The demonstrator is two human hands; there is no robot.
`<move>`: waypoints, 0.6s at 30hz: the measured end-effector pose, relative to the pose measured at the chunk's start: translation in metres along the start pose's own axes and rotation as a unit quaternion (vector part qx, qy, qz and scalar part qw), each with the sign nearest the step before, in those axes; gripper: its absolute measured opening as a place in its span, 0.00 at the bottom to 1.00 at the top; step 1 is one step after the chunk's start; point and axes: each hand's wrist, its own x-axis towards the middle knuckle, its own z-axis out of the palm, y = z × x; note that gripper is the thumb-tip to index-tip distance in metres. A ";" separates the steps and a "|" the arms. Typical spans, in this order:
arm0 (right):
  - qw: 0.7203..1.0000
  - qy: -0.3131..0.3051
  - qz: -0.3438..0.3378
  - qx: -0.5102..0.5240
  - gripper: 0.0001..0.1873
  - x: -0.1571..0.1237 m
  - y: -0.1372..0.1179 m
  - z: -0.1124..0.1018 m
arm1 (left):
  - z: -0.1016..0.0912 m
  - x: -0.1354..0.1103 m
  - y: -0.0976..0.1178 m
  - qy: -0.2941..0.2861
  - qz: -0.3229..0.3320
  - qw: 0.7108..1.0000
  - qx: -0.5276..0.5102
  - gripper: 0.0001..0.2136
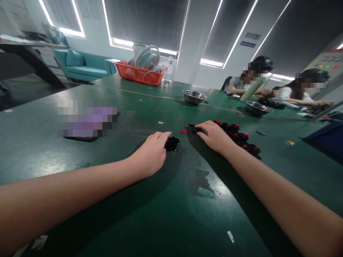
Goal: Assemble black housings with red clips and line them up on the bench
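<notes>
My left hand (152,153) is closed around one end of a small black plastic part (173,144), held low at the green table. Its far end pokes out past my fingertips, and the rest is hidden by the hand. Farther right, my right hand (215,137) pinches another dark piece (192,127) between thumb and fingers, close to the tabletop. A small red plastic piece (184,131) lies between the two hands, nearer the right one. Beside and partly behind my right hand sit several black parts with red bits (243,136), grouped in rows.
Metal bowls (194,97) stand farther back. An orange basket (139,74) holding a fan is at the far edge, next to a clear bottle (168,71). A purple blurred object (91,121) lies left. Two people sit at the right, near a dark blue bin (325,139).
</notes>
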 end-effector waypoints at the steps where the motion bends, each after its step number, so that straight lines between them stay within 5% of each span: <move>1: 1.000 0.008 0.005 0.004 0.19 -0.001 0.000 0.000 | 0.000 0.000 0.000 0.001 -0.001 1.000 -0.001 0.25; 18: 0.998 -0.022 0.022 0.050 0.26 -0.005 -0.006 -0.002 | 0.003 0.003 0.000 0.010 0.003 1.000 0.015 0.25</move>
